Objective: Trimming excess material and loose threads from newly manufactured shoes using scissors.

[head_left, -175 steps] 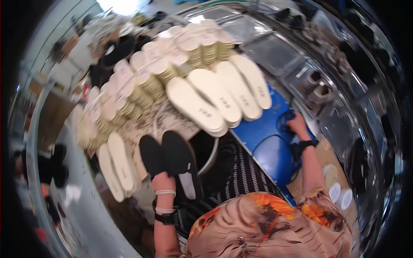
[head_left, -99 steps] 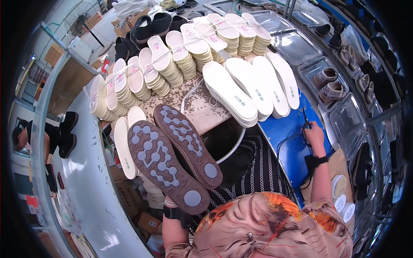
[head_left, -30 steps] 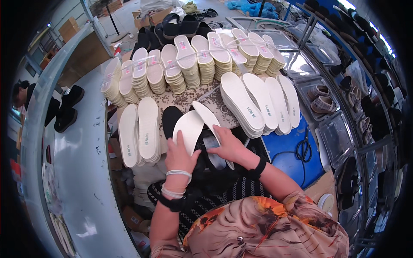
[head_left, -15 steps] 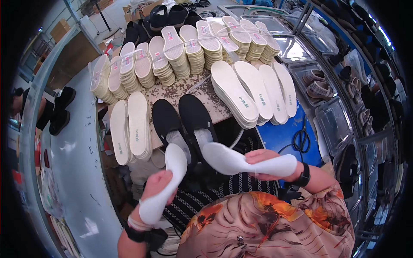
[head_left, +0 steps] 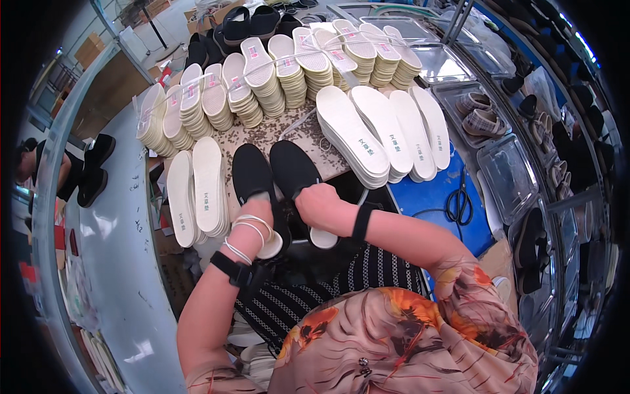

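Presently, both sets of fingers are inside the mouths of two black slip-on shoes: left hand point(head_left: 254, 213) in the left shoe point(head_left: 251, 169), right hand point(head_left: 320, 207) at the opening of the right shoe point(head_left: 293, 167). Right fingers curled under the knuckles; left fingertips sunk out of sight. Cannot tell whether either set pinches or only presses. Rounded heel end of a left insole point(head_left: 270, 247) shows white just behind the left fingers, toward the body; that of a right insole point(head_left: 323, 238) just behind the right ones. Front portions of both hidden by hands and uppers. Shoe toes point away, directly ahead of the fingers, side by side. Near, to the left of the left fingers: two stacks of cream insoles point(head_left: 209, 177). Ahead and right of the right fingers: four more cream insole stacks point(head_left: 354, 131), fanned. Straight ahead, past the toes: brown specks point(head_left: 259, 136) scattered on the board, then a long row of strapped insole stacks point(head_left: 260, 75). Well right of the right fingers, black-handled scissors point(head_left: 459, 207) lie on a blue surface point(head_left: 420, 203). Farther right, plaid shoes point(head_left: 484, 125) in a clear tray point(head_left: 453, 100).
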### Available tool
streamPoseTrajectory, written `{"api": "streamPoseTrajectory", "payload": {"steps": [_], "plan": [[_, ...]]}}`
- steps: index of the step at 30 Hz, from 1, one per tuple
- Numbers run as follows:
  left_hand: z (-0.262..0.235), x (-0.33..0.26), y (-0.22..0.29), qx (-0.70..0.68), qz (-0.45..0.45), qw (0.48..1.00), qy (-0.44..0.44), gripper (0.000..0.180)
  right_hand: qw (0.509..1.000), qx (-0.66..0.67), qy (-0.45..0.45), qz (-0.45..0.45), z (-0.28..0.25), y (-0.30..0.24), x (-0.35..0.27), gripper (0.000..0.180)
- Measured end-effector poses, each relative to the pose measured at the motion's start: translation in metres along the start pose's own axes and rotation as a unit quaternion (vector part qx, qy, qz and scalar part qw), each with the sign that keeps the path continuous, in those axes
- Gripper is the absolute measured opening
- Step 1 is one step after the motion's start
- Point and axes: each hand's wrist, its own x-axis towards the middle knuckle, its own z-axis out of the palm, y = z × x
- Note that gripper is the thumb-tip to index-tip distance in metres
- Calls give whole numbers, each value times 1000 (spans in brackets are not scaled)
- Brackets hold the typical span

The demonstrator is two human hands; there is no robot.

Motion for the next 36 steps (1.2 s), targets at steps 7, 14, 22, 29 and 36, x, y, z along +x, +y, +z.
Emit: {"api": "streamPoseTrajectory", "payload": {"steps": [7, 14, 22, 29, 36], "plan": [[16, 39, -9, -67, -94, 991, 72, 23, 1000, 5, 20, 9, 30, 3, 17, 15], [26, 16, -26, -126, 3, 992, -12, 52, 998, -4, -52, -46, 4, 15, 1, 15], [8, -1, -21, -47, -36, 998, -33, 60, 990, -65, -59, -115, 14, 16, 3, 15], [26, 34, 13, -267, -97, 958, 32, 82, 986, 78, -52, -136, 2, 18, -4, 19], [8, -9, 8, -377, -42, 903, 200, 41, 942, 314, 39, -109, -114, 23, -61, 19]]}}
